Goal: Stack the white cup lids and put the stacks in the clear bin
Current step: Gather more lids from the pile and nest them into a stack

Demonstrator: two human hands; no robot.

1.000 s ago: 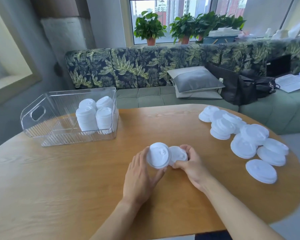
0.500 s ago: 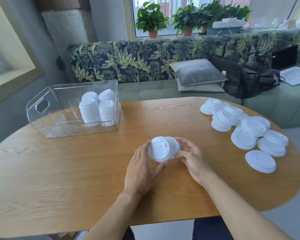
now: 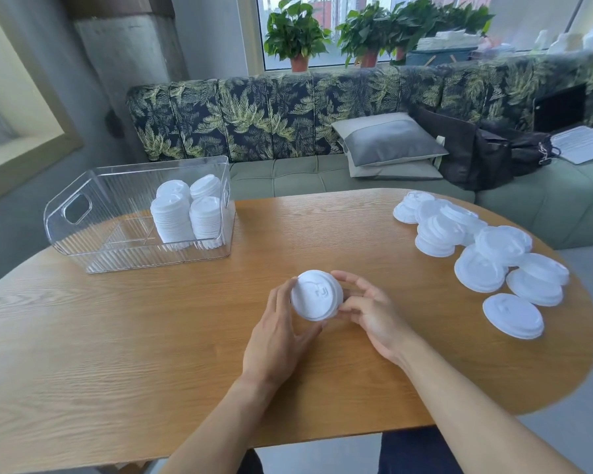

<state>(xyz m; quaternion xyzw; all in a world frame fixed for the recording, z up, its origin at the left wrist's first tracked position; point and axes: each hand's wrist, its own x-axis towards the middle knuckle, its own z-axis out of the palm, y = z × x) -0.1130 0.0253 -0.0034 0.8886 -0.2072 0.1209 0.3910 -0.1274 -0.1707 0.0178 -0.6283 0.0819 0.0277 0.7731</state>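
Lid [image 3: 317, 295] embossing is illegible.

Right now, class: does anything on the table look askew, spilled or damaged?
Nothing is spilled or damaged. The loose white lids lie unstacked in an untidy, overlapping heap on the wooden table, right side. Four lid stacks stand upright in the clear bin. The left hand and right hand grip the held lids.

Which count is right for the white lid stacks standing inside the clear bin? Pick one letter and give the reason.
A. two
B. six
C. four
C: four lid stacks stand in the clear bin, two in front and two behind, all grouped at its right end.
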